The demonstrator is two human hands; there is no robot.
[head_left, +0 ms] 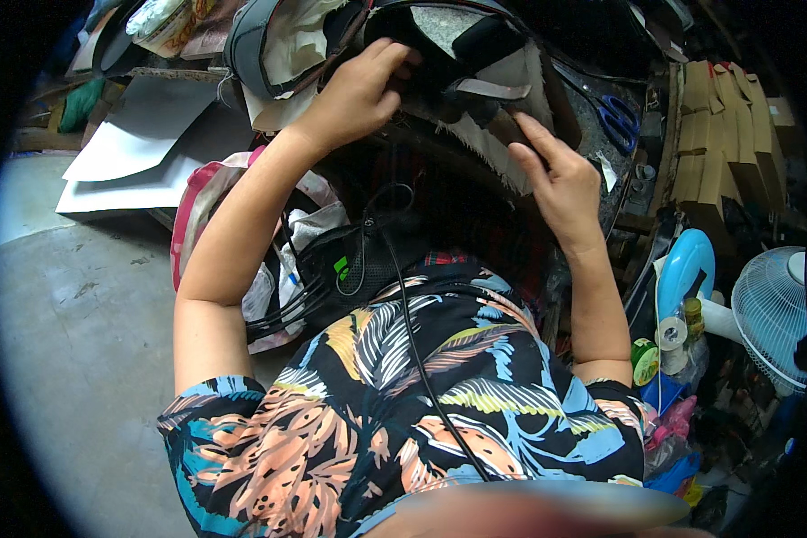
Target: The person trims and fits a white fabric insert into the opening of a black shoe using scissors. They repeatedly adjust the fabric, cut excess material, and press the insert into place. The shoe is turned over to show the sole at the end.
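At the bench, my left hand [361, 94] is closed, its fingers curled over the edge of a black lined piece [402, 34]. The fingertips sink partly out of sight in the dark material. My right hand [562, 175] is nearest to a cream canvas piece [489, 143] with a frayed edge. Its index finger and thumb are stretched and apart, the finger reaching the canvas edge; the other fingers are partly hidden. Between the hands lies a narrow pale strip [493, 89], curved at one end. Further left stands a curved dark piece with pale lining [300, 45].
Blue-handled scissors [617, 124] lie right of my right hand. Cardboard boxes [722, 134] are stacked at the far right, above a white fan [771, 309]. White sheets [143, 134] overhang at left. A black cable [412, 332] runs down my front beside a black bag [354, 255].
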